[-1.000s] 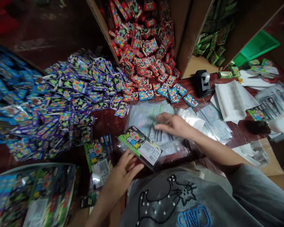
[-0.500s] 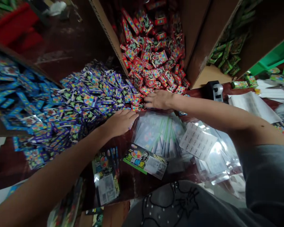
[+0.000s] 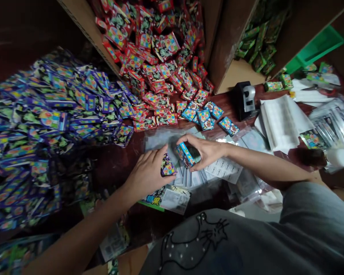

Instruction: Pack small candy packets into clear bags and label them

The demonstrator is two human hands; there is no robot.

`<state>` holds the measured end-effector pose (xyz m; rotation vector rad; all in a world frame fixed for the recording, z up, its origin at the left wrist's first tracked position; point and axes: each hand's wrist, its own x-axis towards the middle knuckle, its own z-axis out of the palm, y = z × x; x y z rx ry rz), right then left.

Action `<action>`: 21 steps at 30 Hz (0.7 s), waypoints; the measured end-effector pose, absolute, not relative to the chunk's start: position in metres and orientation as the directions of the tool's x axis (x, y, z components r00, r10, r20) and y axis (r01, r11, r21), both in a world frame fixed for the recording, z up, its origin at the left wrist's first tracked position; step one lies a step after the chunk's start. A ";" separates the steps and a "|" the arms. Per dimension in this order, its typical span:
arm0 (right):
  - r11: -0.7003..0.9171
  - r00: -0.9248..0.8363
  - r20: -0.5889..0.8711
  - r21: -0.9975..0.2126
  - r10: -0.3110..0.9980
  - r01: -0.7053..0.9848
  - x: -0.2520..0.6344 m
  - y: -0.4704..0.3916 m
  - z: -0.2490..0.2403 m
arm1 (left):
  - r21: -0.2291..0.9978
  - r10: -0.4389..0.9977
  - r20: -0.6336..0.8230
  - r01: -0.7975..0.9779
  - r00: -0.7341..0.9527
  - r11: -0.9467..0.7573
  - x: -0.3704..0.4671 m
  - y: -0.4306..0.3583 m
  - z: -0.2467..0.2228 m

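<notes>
My left hand (image 3: 147, 170) is closed on a small purple candy box (image 3: 167, 166), gripped between thumb and fingers. Just to its right, my right hand (image 3: 205, 151) pinches a blue candy box (image 3: 185, 156) by its two ends. The two boxes are close together but apart. Beneath them lie clear plastic bags (image 3: 192, 177), fanned out on the dark table. A printed header card (image 3: 172, 198) rests below my left hand, partly covered by it. Several loose blue boxes (image 3: 205, 118) sit beyond my right hand.
Purple boxes (image 3: 83, 95) are heaped at the left, red boxes (image 3: 160, 72) at the back between cardboard walls. A black tape dispenser (image 3: 245, 100) stands right of the blue boxes. Sticker sheets (image 3: 223, 168), white paper (image 3: 280, 124) and a white-capped bottle (image 3: 338, 157) lie rightward.
Both hands have drawn back from the purple and red heaps to above the plastic bags. Now a purple box shows in my left hand and a blue one in my right. The view has shifted.
</notes>
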<state>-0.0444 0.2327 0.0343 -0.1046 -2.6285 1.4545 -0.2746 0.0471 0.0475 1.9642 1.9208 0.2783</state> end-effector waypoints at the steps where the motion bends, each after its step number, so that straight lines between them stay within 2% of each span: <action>1: 0.525 -0.991 0.069 -0.851 0.111 -0.001 -0.045 0.232 0.032 | 0.412 0.992 -0.119 0.911 0.050 0.004 -0.272 0.048 0.043; 3: 0.577 -0.997 0.048 -0.817 0.061 -0.004 -0.046 0.232 0.030 | 0.431 0.993 -0.103 0.902 0.065 -0.014 -0.269 0.051 0.039; 5: 0.695 -0.998 0.053 -0.718 0.016 -0.027 -0.047 0.233 0.035 | 0.426 0.993 -0.083 0.904 0.080 -0.038 -0.267 0.051 0.039; 8: 0.823 -0.993 0.109 -0.567 0.034 -0.033 -0.046 0.240 0.052 | 0.399 0.996 -0.071 0.917 0.053 -0.020 -0.261 0.050 0.041; 10: 0.829 -0.980 0.174 -0.559 0.096 -0.018 -0.045 0.248 0.063 | 0.392 1.000 -0.024 0.920 -0.009 0.018 -0.258 0.049 0.044; 12: 0.787 -0.961 0.226 -0.617 0.157 -0.017 -0.046 0.255 0.069 | 0.355 0.991 0.131 0.935 -0.041 -0.008 -0.259 0.048 0.049; 13: 0.755 -0.958 0.235 -0.655 0.164 -0.032 -0.047 0.256 0.070 | 0.303 0.971 0.240 0.950 0.004 -0.079 -0.261 0.049 0.054; 15: 0.684 -0.973 0.207 -0.725 0.104 -0.081 -0.050 0.253 0.070 | 0.124 0.892 0.381 0.943 0.243 -0.310 -0.269 0.050 0.067; 16: 0.648 -0.983 0.177 -0.753 0.040 -0.109 -0.052 0.249 0.069 | 0.023 0.833 0.377 0.894 0.406 -0.447 -0.275 0.051 0.075; 17: 0.617 -0.989 0.145 -0.775 -0.036 -0.136 -0.054 0.244 0.069 | -0.056 0.775 0.313 0.825 0.549 -0.562 -0.280 0.052 0.082; 19: 0.597 -0.985 0.100 -0.785 -0.138 -0.163 -0.058 0.242 0.070 | -0.125 0.682 0.172 0.703 0.711 -0.700 -0.293 0.055 0.092; 21: 0.666 -0.992 0.100 -0.736 -0.073 -0.123 -0.057 0.256 0.074 | -0.111 0.646 0.177 0.667 0.743 -0.737 -0.307 0.055 0.093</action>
